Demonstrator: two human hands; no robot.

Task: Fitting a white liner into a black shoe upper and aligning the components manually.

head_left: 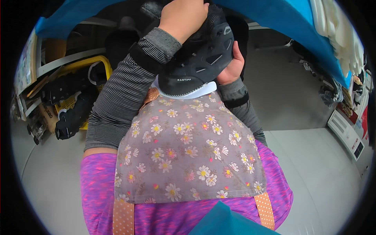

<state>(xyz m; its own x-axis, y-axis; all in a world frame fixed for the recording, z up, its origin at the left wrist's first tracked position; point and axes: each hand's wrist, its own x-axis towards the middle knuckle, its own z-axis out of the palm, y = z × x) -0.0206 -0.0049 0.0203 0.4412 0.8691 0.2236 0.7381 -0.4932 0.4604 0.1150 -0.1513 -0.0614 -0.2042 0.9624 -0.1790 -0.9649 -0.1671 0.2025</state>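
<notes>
Black fabric shoe upper (196, 64) held above grey floral apron (188, 149), curved white piece (202, 91) showing beneath stitched edge. Right hand (232, 67) grips upper's side; left hand (182, 19) at top, finger closure hidden, cannot tell. Pale zigzag stitching (184, 95) done; remaining work unclear.

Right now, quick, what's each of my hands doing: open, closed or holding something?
Left hand: curled over the black shoe upper; its grip is hidden, so can't tell.
Right hand: holding the side of the black shoe upper.
</notes>
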